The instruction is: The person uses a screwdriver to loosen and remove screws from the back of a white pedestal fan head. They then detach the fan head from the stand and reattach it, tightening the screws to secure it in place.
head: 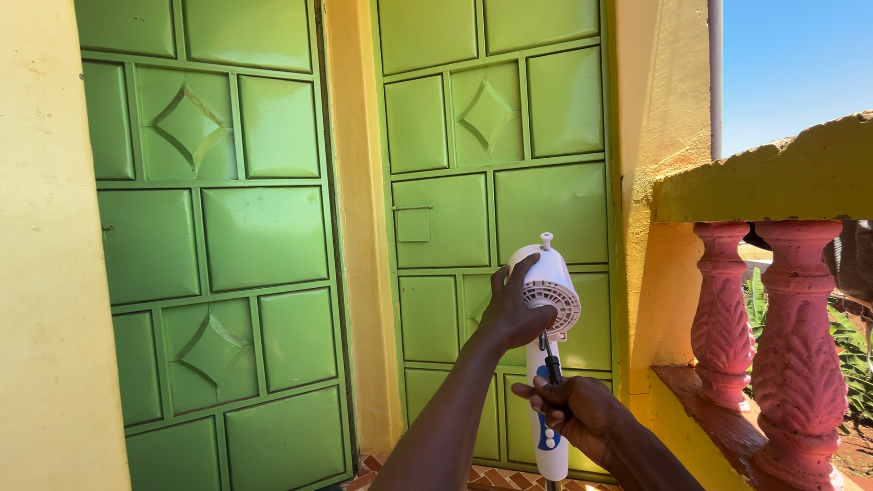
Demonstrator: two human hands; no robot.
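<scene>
Hairdryer [547,300]: white, held upright in front of the right-hand green door, its round grilled back turned toward the camera, a small knob at its top; the handle runs down to a blue patch near the bottom.
Left door [214,236]: green metal, panelled with squares and raised diamond shapes, shut, filling the left part of the view.
Pillar [359,218]: yellow wall strip standing between the two doors.
Right door [496,182]: green, same panel pattern, with a small flap and latch near its middle; the hairdryer is held up before its lower half.
Left hand [511,309]: wrapped around the body of the hairdryer from the left, fingers curled over the housing just beside the grille.
Screwdriver [548,356]: thin dark shaft with its tip up at the lower rim of the grille, lying along the hairdryer's handle.
Right hand [575,409]: closed around the screwdriver's grip, below the left hand and in front of the hairdryer's handle.
Floor tiles [491,475]: reddish patterned strip at the foot of the doors.
Balustrade [773,345]: yellow rail on pink moulded balusters at the right, green leaves and blue sky beyond it.
</scene>
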